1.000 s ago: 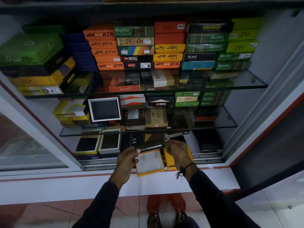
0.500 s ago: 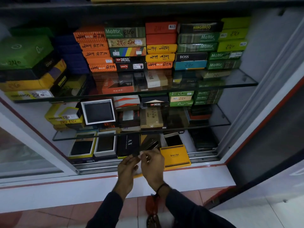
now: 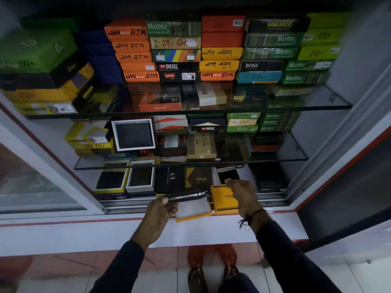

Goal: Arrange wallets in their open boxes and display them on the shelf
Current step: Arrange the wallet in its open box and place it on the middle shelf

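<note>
The dark textured wallet sat pinched in the left hand, above its open yellow box on the sill. The right hand rested, loosely curled and empty, on the yellow lid. Several opened boxes already stood displayed; this wallet remained unboxed.
</note>
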Available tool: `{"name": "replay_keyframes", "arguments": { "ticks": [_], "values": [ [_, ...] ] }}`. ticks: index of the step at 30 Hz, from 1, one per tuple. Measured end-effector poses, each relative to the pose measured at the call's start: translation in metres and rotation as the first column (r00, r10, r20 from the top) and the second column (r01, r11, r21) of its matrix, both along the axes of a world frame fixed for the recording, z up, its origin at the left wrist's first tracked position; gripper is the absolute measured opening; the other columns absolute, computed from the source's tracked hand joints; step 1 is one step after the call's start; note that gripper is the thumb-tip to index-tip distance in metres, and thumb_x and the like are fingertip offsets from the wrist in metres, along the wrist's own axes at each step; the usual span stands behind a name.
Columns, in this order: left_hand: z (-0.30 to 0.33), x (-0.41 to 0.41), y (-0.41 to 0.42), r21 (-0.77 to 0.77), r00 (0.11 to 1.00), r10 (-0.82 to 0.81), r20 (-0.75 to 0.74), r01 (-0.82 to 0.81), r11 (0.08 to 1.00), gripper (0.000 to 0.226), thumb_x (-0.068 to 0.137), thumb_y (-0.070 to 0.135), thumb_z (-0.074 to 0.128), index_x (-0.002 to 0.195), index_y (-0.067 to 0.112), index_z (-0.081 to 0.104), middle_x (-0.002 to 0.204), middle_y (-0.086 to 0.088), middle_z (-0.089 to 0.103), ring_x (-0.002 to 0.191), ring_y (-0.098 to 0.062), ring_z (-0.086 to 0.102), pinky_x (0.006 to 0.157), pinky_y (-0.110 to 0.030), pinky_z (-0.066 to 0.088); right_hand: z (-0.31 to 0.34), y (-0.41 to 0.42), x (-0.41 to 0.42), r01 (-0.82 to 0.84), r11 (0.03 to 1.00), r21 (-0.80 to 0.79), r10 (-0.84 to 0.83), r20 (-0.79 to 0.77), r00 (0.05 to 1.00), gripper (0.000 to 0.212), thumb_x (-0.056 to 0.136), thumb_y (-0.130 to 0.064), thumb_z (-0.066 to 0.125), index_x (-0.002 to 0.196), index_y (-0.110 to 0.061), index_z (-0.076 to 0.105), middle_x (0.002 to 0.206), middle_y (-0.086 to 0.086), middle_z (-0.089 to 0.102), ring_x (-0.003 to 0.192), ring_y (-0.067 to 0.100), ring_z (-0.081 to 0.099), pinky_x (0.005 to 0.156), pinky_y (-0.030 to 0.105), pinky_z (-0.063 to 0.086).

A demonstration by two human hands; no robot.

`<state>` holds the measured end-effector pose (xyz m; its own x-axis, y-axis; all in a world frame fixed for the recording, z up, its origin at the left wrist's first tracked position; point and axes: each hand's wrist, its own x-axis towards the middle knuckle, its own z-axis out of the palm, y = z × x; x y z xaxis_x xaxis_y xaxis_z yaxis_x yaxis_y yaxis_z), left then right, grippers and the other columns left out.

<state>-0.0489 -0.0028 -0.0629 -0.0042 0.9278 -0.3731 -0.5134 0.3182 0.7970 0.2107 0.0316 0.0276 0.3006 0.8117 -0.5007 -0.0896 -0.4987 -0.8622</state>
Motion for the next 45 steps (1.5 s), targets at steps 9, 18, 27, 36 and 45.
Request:
{"name": "replay_keyframes", "arguments": {
  "ticks": [9,18,27,36,45],
  "values": [
    [-0.003,-0.003,-0.002,0.026,0.999,0.026,-0.022,-0.026,0.999,0.022,0.076,0.021,0.069,0.093,0.01,0.076,0.086,-0.011,0.072,0.08,-0.022,0.067,0.071,-0.031,0.058,0.01,-0.022,-0.008,-0.456,0.871,0.184,0.488,-0.205,0.849,0.032,0.075,-0.035,0.083,0.099,-0.015,0.077,0.099,0.009,0.077,0.087,0.02,0.073,0.074,0.029,0.06],
    [0.001,-0.009,-0.006,0.041,0.998,-0.021,-0.052,0.024,0.999,0.019,0.08,0.021,0.068,0.094,0.017,0.081,0.092,-0.009,0.079,0.086,-0.021,0.074,0.076,-0.03,0.062,0.004,-0.016,-0.008,-0.481,0.846,0.231,0.528,-0.233,0.817,0.034,0.077,-0.012,0.081,0.11,-0.012,0.074,0.099,0.009,0.079,0.088,0.02,0.076,0.071,0.024,0.059],
    [0.005,-0.013,-0.006,0.042,0.994,-0.092,0.06,0.09,0.995,0.024,0.072,0.02,0.07,0.091,0.012,0.082,0.085,-0.01,0.076,0.08,-0.024,0.065,0.073,-0.03,0.061,-0.003,0.004,0.011,-0.45,0.865,0.222,0.496,-0.234,0.836,0.024,0.078,-0.003,0.077,0.096,-0.011,0.065,0.094,0.007,0.078,0.093,0.024,0.075,0.074,0.026,0.059],
    [0.031,0.039,-0.006,0.16,0.918,-0.223,0.327,0.179,0.971,0.062,0.043,0.032,0.101,0.093,0.003,0.078,0.096,-0.017,0.078,0.084,-0.026,0.075,0.077,-0.035,0.063,-0.027,-0.005,-0.038,-0.326,0.944,0.058,0.275,-0.683,0.676,0.019,0.091,0.001,0.053,0.092,-0.005,0.071,0.096,0.015,0.072,0.087,0.024,0.07,0.068,0.026,0.062],
    [0.02,0.003,-0.006,0.123,0.984,-0.175,0.015,0.172,0.977,0.058,0.076,-0.007,0.075,0.13,0.011,0.063,0.121,-0.014,0.074,0.112,-0.026,0.071,0.085,-0.031,0.061,-0.035,-0.002,-0.018,-0.369,0.928,-0.059,0.263,-0.597,0.758,0.031,0.091,-0.04,0.063,0.102,-0.014,0.075,0.088,0.007,0.074,0.076,0.019,0.064,0.068,0.028,0.05]
  ]
}}
